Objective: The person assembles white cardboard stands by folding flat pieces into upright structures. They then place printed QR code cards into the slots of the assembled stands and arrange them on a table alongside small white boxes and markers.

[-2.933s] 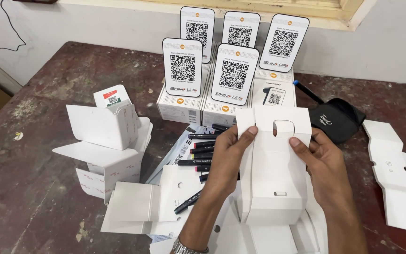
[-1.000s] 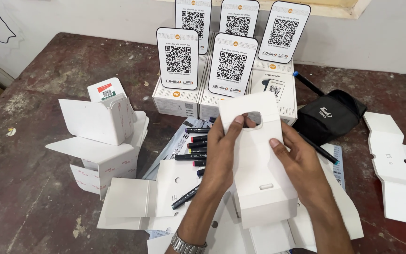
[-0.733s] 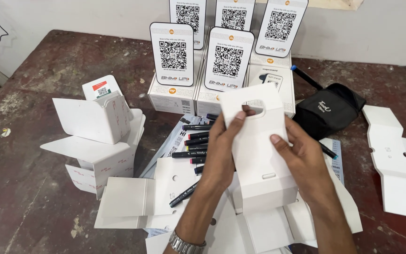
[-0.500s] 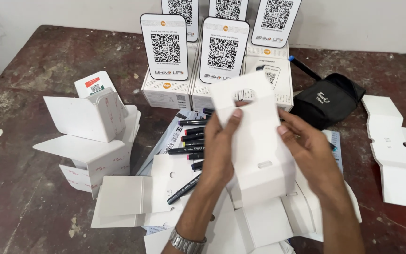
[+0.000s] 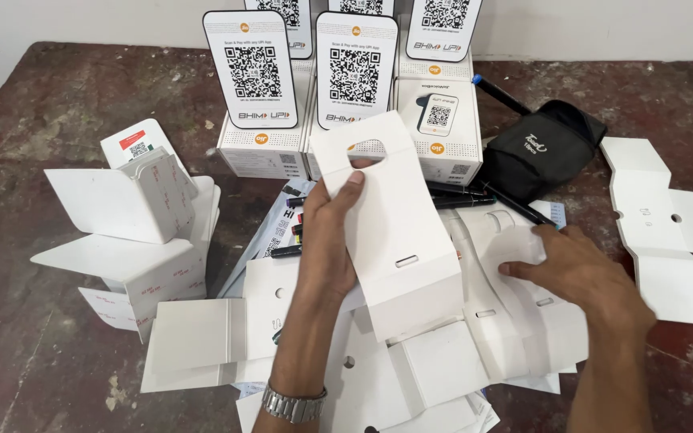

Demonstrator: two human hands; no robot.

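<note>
White cardboard insert, folded into a box shape, is held up over the middle of the counter by the left hand: thumb hooked near the cutout at the top flap, fingers clamped around its left edge. Insert is tilted, top flap leaning away toward the stands, lower end just above the loose pile.

Right hand is off the insert, lying palm down on the flat cardboard sheets to its right, fingers spread apart and pressing on the pile, gripping nothing. Metal wristwatch on the left wrist.

Around it:
- five QR code stands upright on white boxes at the back of the counter, two in front, three behind, tops partly cut off
- black pouch right of the boxes, blue-capped pen sticking out behind it
- black markers lying between pouch and insert, more partly hidden behind the left hand
- stack of folded inserts on the left, well apart from the hands
- unfolded flat insert at the far right, beyond the right hand

Counter top is dark, worn and stained
</note>
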